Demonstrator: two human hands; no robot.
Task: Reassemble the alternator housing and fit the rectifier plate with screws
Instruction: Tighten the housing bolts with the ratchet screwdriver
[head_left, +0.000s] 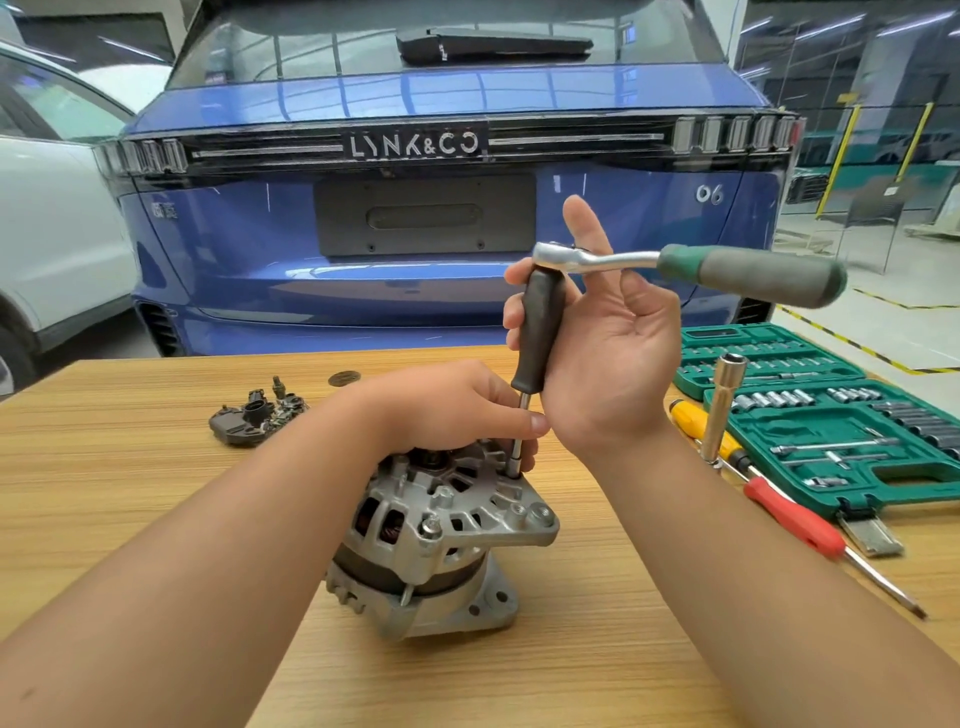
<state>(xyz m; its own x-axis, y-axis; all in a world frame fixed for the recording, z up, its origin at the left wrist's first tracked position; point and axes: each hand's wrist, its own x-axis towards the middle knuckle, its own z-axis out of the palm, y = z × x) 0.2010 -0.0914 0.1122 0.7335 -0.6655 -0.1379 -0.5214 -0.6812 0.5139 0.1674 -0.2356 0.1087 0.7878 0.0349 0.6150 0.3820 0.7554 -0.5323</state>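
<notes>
Alternator (436, 535) sits upright near the table's (130, 519) front edge, about mid-width. Left hand (447, 410) rests on top, fingers pinching the driver's shaft (522, 436). Right hand (597, 353) curls round its black handle (540, 327) (ratchet (691, 270) stuck on top). Rectifier plate (254, 418) lies toward the far edge.

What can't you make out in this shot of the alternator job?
- Head view: the driver tip and fastener on the alternator, hidden by the left hand.
- Ratchet to driver handle joint, partly covered by the right hand.
- Socket sizes in the green case: too small.
</notes>
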